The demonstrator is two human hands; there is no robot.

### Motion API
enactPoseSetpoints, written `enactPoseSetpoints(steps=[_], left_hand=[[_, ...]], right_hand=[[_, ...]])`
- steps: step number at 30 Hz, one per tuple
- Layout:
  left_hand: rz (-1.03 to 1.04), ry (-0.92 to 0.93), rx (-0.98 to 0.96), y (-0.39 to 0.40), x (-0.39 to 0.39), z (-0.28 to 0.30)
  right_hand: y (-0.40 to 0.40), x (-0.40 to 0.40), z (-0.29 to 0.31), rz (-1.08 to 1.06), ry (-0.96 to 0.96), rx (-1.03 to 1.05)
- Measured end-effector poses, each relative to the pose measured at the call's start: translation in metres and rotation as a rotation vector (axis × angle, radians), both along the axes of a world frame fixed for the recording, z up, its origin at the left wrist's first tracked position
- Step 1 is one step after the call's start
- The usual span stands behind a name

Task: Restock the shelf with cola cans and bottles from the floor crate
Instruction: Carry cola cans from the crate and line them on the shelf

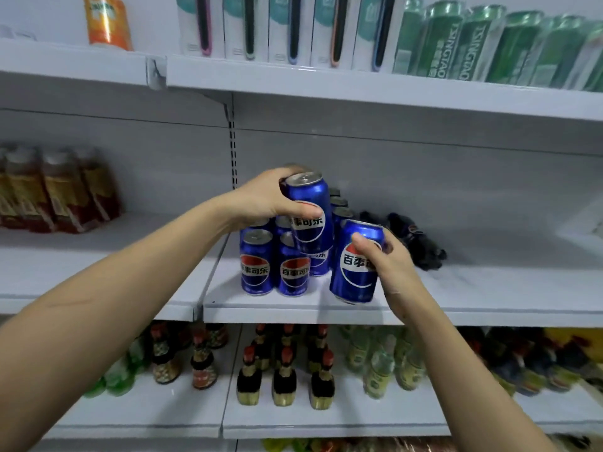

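Left hand (261,197): fingers wrap a raised cola can (308,212), ready to stack.
Right hand (388,259): fingers grasp a second can (357,265), setting it on the shelf (456,308).

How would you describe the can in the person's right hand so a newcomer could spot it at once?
Find the middle shelf, where blue cola cans stand in a cluster. At the cluster's right edge, near the shelf front, the right hand grips one blue can. Unlike its upright neighbours, it is tilted.

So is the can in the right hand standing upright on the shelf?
No, tilted. The can in the right hand leans left; only its base edge is near the shelf.
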State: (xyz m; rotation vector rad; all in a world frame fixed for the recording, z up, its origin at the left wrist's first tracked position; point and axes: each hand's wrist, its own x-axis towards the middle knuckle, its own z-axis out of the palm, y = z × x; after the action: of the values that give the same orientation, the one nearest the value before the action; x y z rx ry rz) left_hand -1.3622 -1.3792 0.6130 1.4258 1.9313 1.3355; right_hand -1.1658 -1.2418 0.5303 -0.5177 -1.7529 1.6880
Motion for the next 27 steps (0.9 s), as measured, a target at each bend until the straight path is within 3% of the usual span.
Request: enactPoseSetpoints(steps=[11,15,27], left_hand=[[0.164,0.459,-0.183,0.057,0.032,-0.026],[0.218,0.501,-0.251,0.061,0.033,-0.044],[0.218,0.687,-0.482,0.070,0.039,-0.070]], right_hand=[[0.087,0.002,-0.018,0.024,-0.133,0.233],[0.093,-0.006,-0.024,0.109,-0.145,0.327],[0.094,-0.012,-0.055,0.081,-0.189,0.362]])
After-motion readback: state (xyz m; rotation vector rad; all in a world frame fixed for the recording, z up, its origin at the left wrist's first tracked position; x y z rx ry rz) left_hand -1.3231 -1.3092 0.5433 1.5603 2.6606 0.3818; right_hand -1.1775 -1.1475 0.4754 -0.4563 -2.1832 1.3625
